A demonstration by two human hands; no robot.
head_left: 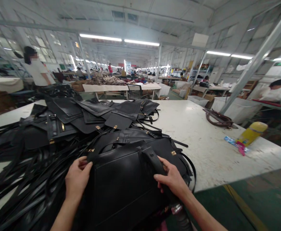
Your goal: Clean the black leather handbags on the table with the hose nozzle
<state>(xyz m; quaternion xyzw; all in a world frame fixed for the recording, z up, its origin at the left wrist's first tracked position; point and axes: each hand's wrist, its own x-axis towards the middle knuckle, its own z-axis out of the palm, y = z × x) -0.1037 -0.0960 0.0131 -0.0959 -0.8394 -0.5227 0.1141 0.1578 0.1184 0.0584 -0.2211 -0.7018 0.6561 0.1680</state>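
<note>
A black leather bag [121, 183] with stitched panels lies in front of me, tilted toward me at the near table edge. My left hand [77, 175] pinches its upper left edge between thumb and fingers. My right hand [170, 176] is wrapped round a long black tube-like piece [152, 158] that rests across the bag's right side. Lower down, this piece meets a shiny metal collar [177, 209] and a dark ribbed part; its exact kind is unclear. Just behind is another black bag [163, 146] with a gold clasp [173, 153].
A heap of black bags [65, 110] and loose straps [34, 179] covers the table's left. On the white table [195, 141] to the right lie a brown strap coil [217, 118] and a yellow bottle [253, 133]. One person [38, 69] stands far left, another [276, 93] far right.
</note>
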